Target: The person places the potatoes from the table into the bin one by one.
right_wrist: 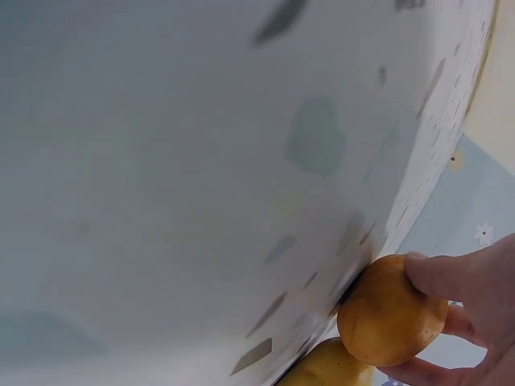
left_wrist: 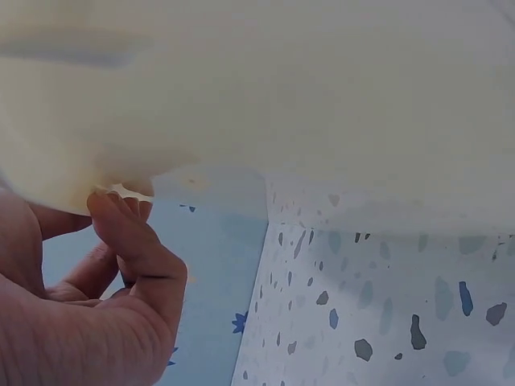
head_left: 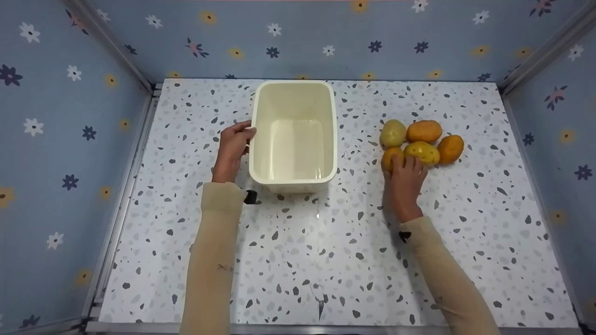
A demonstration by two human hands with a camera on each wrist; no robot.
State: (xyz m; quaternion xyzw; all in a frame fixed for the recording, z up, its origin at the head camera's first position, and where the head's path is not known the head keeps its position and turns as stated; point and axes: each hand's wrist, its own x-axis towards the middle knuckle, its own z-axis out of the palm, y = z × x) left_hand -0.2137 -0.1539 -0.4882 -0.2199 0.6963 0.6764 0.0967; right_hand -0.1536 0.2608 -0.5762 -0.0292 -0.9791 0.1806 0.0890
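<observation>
A deep cream plastic bin (head_left: 293,180) stands on the speckled table. My left hand (head_left: 231,148) holds its left side, fingers at the rim; in the left wrist view the thumb and fingers of the left hand (left_wrist: 121,273) pinch the wall's edge. To the right lies a cluster of oval, mango-like fruits. My right hand (head_left: 406,188) grips the nearest orange mango (right_wrist: 390,314), thumb on one side and fingers on the other. Its fingertips also reach the spotted yellow mango (head_left: 423,152). Beyond lie a pale green-yellow mango (head_left: 393,133) and two orange mangoes (head_left: 424,131).
The white speckled table (head_left: 298,260) has blue flowered panels (head_left: 298,42) at its back and sides. Metal rails (head_left: 122,200) run along the table's edges. In the right wrist view a yellow mango (right_wrist: 326,368) lies beside the gripped one.
</observation>
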